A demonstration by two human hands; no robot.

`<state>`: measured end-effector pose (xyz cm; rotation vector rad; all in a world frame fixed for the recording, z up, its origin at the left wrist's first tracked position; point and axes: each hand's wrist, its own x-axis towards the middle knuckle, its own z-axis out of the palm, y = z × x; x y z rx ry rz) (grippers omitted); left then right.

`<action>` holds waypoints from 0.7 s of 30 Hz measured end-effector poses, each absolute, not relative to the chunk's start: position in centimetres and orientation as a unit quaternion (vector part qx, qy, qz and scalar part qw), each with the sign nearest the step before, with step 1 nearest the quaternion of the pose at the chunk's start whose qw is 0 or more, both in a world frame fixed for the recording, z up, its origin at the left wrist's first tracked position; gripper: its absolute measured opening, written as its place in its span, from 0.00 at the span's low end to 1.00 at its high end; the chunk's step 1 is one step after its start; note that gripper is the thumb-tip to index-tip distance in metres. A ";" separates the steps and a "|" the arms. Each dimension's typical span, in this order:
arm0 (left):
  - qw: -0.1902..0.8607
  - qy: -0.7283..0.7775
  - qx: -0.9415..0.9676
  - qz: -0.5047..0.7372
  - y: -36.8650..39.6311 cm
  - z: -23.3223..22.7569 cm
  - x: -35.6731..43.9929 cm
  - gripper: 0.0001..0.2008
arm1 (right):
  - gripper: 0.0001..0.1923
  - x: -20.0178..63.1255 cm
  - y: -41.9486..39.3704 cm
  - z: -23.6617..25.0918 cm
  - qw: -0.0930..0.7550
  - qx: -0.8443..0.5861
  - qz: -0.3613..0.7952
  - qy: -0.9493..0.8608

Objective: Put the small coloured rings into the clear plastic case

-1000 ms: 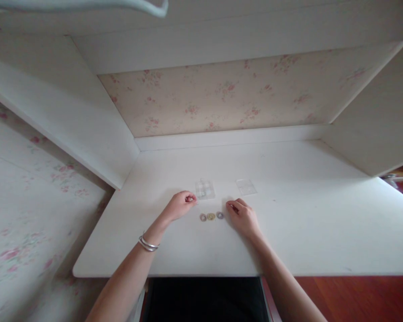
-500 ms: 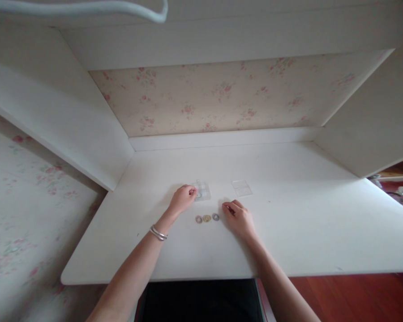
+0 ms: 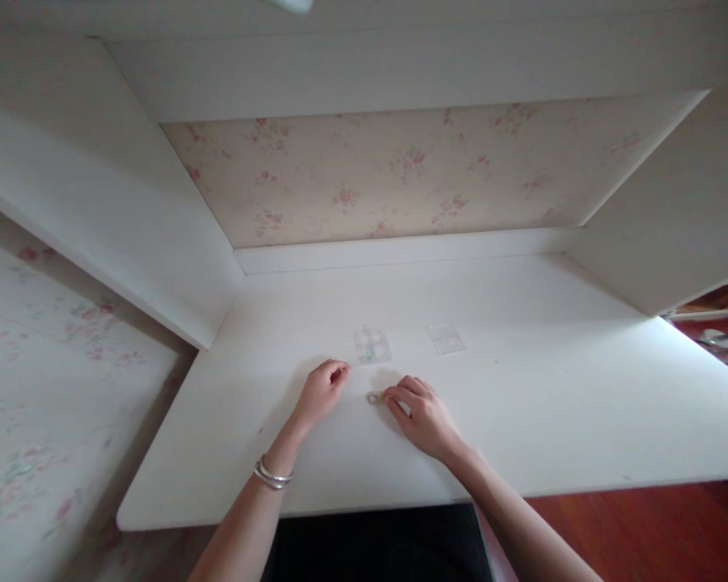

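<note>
White desk (image 3: 522, 404), ring (image 3: 369, 353) in clear box (image 3: 372, 344)

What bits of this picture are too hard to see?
Head view only:
- Rings: the right hand covers most of them, so their count is unclear.
- Left hand: curled, so whether it holds anything is hidden.
- Clear box: too small and see-through to tell what is inside.
- Clear lid: faint, its details are lost.
- Both arms are cut off by the bottom edge.
</note>
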<state>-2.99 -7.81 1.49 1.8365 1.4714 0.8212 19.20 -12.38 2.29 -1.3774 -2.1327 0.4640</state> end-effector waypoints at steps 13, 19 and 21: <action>0.291 0.512 0.759 0.277 -9.5 1.8 -2.8 0.12 | 0.10 16.7 -12.5 2.7 0.196 -0.478 0.079 -0.852; 0.271 0.512 0.773 0.256 -10.0 1.8 -2.8 0.11 | 0.11 16.3 -12.6 2.4 0.186 -0.477 0.080 -0.855; 0.272 0.511 0.774 0.257 -10.0 1.8 -2.8 0.12 | 0.11 16.3 -12.7 2.2 0.196 -0.476 0.083 -0.853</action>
